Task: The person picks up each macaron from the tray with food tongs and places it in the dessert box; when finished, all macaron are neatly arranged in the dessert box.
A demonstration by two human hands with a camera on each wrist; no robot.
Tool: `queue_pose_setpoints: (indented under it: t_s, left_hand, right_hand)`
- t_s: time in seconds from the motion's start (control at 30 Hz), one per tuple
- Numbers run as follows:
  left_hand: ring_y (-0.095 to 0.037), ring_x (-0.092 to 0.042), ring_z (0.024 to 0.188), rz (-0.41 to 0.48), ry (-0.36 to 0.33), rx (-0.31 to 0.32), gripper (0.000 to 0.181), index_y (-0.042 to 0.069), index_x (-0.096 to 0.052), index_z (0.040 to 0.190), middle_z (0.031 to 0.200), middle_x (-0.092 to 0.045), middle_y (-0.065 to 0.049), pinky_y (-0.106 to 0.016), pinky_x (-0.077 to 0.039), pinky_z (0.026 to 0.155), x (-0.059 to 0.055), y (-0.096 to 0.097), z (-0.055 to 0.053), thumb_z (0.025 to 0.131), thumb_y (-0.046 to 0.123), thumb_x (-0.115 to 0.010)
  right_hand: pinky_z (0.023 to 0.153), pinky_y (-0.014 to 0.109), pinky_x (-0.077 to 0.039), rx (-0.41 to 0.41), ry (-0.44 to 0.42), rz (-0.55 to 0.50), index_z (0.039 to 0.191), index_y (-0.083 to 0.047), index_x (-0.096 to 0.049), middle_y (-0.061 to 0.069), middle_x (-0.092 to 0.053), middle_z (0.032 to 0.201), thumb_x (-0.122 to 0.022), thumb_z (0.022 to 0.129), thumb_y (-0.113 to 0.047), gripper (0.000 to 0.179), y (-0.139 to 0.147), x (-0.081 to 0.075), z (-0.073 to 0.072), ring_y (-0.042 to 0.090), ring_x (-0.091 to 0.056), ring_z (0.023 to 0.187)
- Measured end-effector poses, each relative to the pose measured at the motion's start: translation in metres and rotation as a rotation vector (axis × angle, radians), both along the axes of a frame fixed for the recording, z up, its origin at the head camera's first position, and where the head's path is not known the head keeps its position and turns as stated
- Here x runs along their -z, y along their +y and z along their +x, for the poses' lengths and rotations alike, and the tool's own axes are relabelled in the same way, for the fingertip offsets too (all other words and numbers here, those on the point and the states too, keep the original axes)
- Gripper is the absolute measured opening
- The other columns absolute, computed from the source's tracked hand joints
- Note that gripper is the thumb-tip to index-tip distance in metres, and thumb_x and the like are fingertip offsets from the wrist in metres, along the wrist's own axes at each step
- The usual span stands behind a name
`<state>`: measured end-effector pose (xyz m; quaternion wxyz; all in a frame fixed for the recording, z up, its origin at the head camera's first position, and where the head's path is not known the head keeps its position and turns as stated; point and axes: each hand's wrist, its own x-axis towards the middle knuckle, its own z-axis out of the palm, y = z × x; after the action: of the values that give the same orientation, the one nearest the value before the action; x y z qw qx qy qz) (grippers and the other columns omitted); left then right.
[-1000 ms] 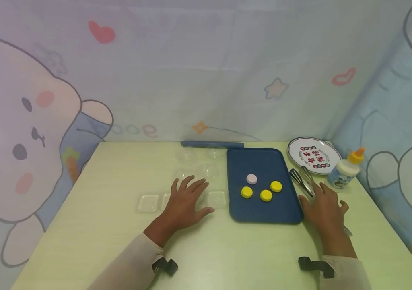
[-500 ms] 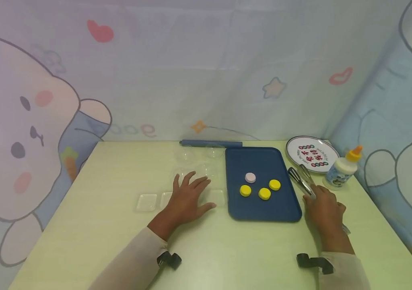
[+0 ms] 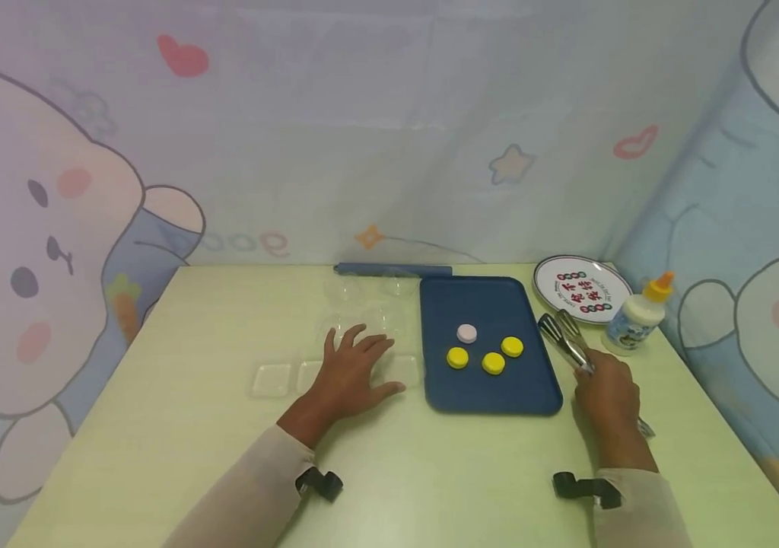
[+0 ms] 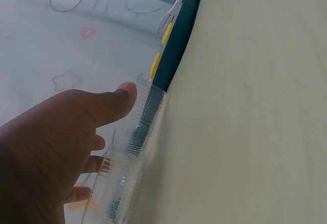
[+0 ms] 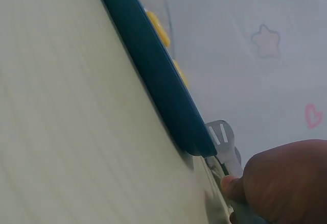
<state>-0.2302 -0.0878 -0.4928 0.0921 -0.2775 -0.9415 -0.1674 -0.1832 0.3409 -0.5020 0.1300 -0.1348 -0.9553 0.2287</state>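
while the right hand (image 3: 607,396) is clamped round the metal tongs (image 3: 570,348), their two heads pointing to about eleven o'clock and the other end poking out at four, the left hand (image 3: 344,384) spreads its fingers apart over the clear plastic container (image 3: 271,379); whether it touches i cannot tell. between the hands sits the blue tray (image 3: 499,304), bearing one pale pink macaron (image 3: 467,333) at one o'clock from the leftmost of three yellow macarons (image 3: 494,363). from the tray's middle, the printed plate (image 3: 583,289) is at two o'clock, the white bottle (image 3: 636,323) at three, the dark blue bar (image 3: 392,269) at ten.
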Motion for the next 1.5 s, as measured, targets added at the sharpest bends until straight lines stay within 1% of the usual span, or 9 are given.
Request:
queue_pose_setpoints:
  t_s: [0.13, 0.27, 0.4, 0.53, 0.6, 0.73, 0.93, 1.17, 1.5]
  left_hand:
    - [-0.039, -0.041, 0.159, -0.005, -0.009, 0.001, 0.076, 0.020, -0.058, 0.157, 0.156, -0.064, -0.004, -0.081, -0.019, 0.127, 0.002, -0.001, 0.000, 0.096, 0.061, -0.076]
    - [-0.039, -0.042, 0.159, 0.008, 0.000, 0.013, 0.075, 0.020, -0.058, 0.157, 0.155, -0.065, -0.004, -0.082, -0.019, 0.126, 0.001, 0.000, 0.000, 0.096, 0.061, -0.076]
    - [-0.039, -0.041, 0.159, 0.006, -0.004, 0.017, 0.075, 0.020, -0.058, 0.157, 0.155, -0.065, -0.004, -0.082, -0.019, 0.126, 0.002, 0.000, -0.001, 0.097, 0.061, -0.074]
    - [-0.039, -0.041, 0.159, -0.006, -0.007, 0.006, 0.075, 0.021, -0.057, 0.157, 0.155, -0.065, -0.004, -0.082, -0.019, 0.126, 0.002, -0.002, 0.000, 0.097, 0.062, -0.074]
    - [-0.040, -0.043, 0.158, 0.001, 0.003, 0.004, 0.074, 0.021, -0.058, 0.156, 0.153, -0.066, -0.004, -0.082, -0.020, 0.126, 0.002, -0.003, 0.001, 0.096, 0.061, -0.076]
    - [-0.040, -0.044, 0.157, 0.012, 0.022, 0.018, 0.073, 0.020, -0.059, 0.156, 0.152, -0.067, -0.005, -0.083, -0.021, 0.125, 0.001, -0.003, 0.000, 0.096, 0.059, -0.076]
    - [-0.039, -0.042, 0.158, -0.007, 0.003, 0.015, 0.074, 0.020, -0.058, 0.157, 0.153, -0.067, -0.004, -0.082, -0.020, 0.126, 0.003, -0.001, -0.001, 0.097, 0.061, -0.074]
    - [-0.039, -0.042, 0.158, -0.012, -0.008, 0.008, 0.073, 0.021, -0.058, 0.157, 0.153, -0.067, -0.004, -0.081, -0.020, 0.126, 0.005, 0.002, 0.000, 0.097, 0.061, -0.074]
    - [-0.039, -0.044, 0.158, -0.002, 0.002, -0.003, 0.072, 0.021, -0.060, 0.155, 0.151, -0.069, -0.004, -0.082, -0.021, 0.126, 0.002, 0.002, 0.002, 0.096, 0.058, -0.076]
  right_hand:
    - [0.085, 0.072, -0.051, 0.000, 0.038, 0.008, 0.140, 0.004, -0.065, 0.035, -0.068, 0.131, -0.065, 0.102, -0.004, 0.039, -0.004, -0.005, 0.004, 0.060, -0.065, 0.120]
    - [0.087, 0.073, -0.051, 0.002, 0.118, 0.019, 0.139, 0.005, -0.065, 0.036, -0.068, 0.132, -0.066, 0.101, -0.002, 0.039, -0.006, -0.010, 0.010, 0.062, -0.066, 0.118]
    - [0.083, 0.073, -0.053, -0.023, 0.173, 0.012, 0.138, 0.003, -0.067, 0.035, -0.070, 0.130, -0.069, 0.099, -0.003, 0.039, -0.008, -0.015, 0.015, 0.062, -0.069, 0.112]
    - [0.071, 0.068, -0.054, -0.077, 0.151, -0.019, 0.137, -0.001, -0.066, 0.035, -0.073, 0.124, -0.073, 0.099, -0.010, 0.040, -0.009, -0.017, 0.017, 0.058, -0.072, 0.100]
    - [0.071, 0.067, -0.054, -0.105, 0.123, -0.024, 0.140, -0.002, -0.063, 0.034, -0.073, 0.125, -0.074, 0.099, -0.015, 0.044, -0.009, -0.018, 0.018, 0.058, -0.072, 0.101]
    - [0.078, 0.070, -0.056, -0.142, 0.109, -0.001, 0.142, -0.001, -0.063, 0.034, -0.073, 0.126, -0.077, 0.099, -0.020, 0.049, -0.011, -0.019, 0.020, 0.058, -0.071, 0.108]
    - [0.088, 0.072, -0.056, -0.191, 0.129, 0.031, 0.136, 0.001, -0.071, 0.035, -0.073, 0.129, -0.081, 0.098, -0.019, 0.044, -0.011, -0.018, 0.021, 0.060, -0.069, 0.118]
    - [0.092, 0.073, -0.055, -0.192, 0.111, 0.049, 0.137, 0.000, -0.071, 0.035, -0.072, 0.133, -0.081, 0.098, -0.021, 0.045, -0.010, -0.017, 0.023, 0.060, -0.067, 0.123]
    - [0.097, 0.074, -0.054, -0.220, 0.081, 0.021, 0.137, 0.000, -0.071, 0.034, -0.071, 0.135, -0.082, 0.098, -0.019, 0.045, -0.011, -0.018, 0.022, 0.059, -0.066, 0.127]
